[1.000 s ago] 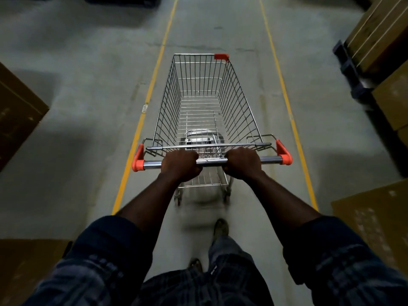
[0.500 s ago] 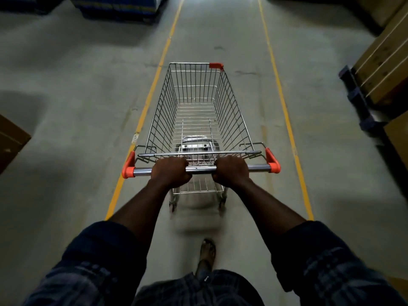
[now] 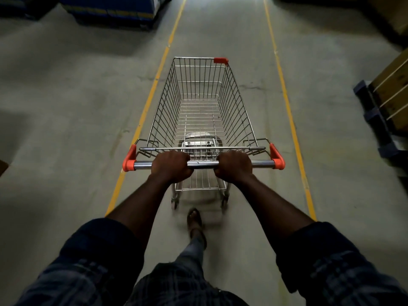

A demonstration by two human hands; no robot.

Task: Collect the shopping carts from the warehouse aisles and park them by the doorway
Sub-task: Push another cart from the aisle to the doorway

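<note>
K: Floor and room, quick.
R: Grey concrete floor (image 3: pixel 66 129), dim light, scuffed, hairline cracks. Two yellow lane lines run up the aisle: left line (image 3: pixel 145 111), right line (image 3: pixel 289 111).
K: Cart position?
R: Wire shopping cart (image 3: pixel 238 111) stands between the lines, nearer the left one, nose pointing up the aisle. Orange bumper (image 3: pixel 220 60) on its far right corner. Rear wheels (image 3: pixel 174 204) blurred.
K: Hands?
R: Left hand (image 3: pixel 171 166) and right hand (image 3: pixel 234 165) are both on the chrome handle bar (image 3: pixel 203 164). Fingers pressed together, curled over the top and wrapped round it, knuckles up. Bare bar shows between them. Orange end caps (image 3: pixel 129 159) sit outboard of the hands.
K: Aisle edges?
R: Right side: blue pallet (image 3: pixel 375 120) carrying strapped cardboard cartons (image 3: pixel 395 85), well apart from the cart. Far left: blue stacked goods (image 3: pixel 114 7) in shadow, contents unreadable.
K: Person?
R: Rolled plaid sleeves (image 3: pixel 99 250). One sandalled foot (image 3: pixel 194 219) on the floor just behind the rear wheels.
</note>
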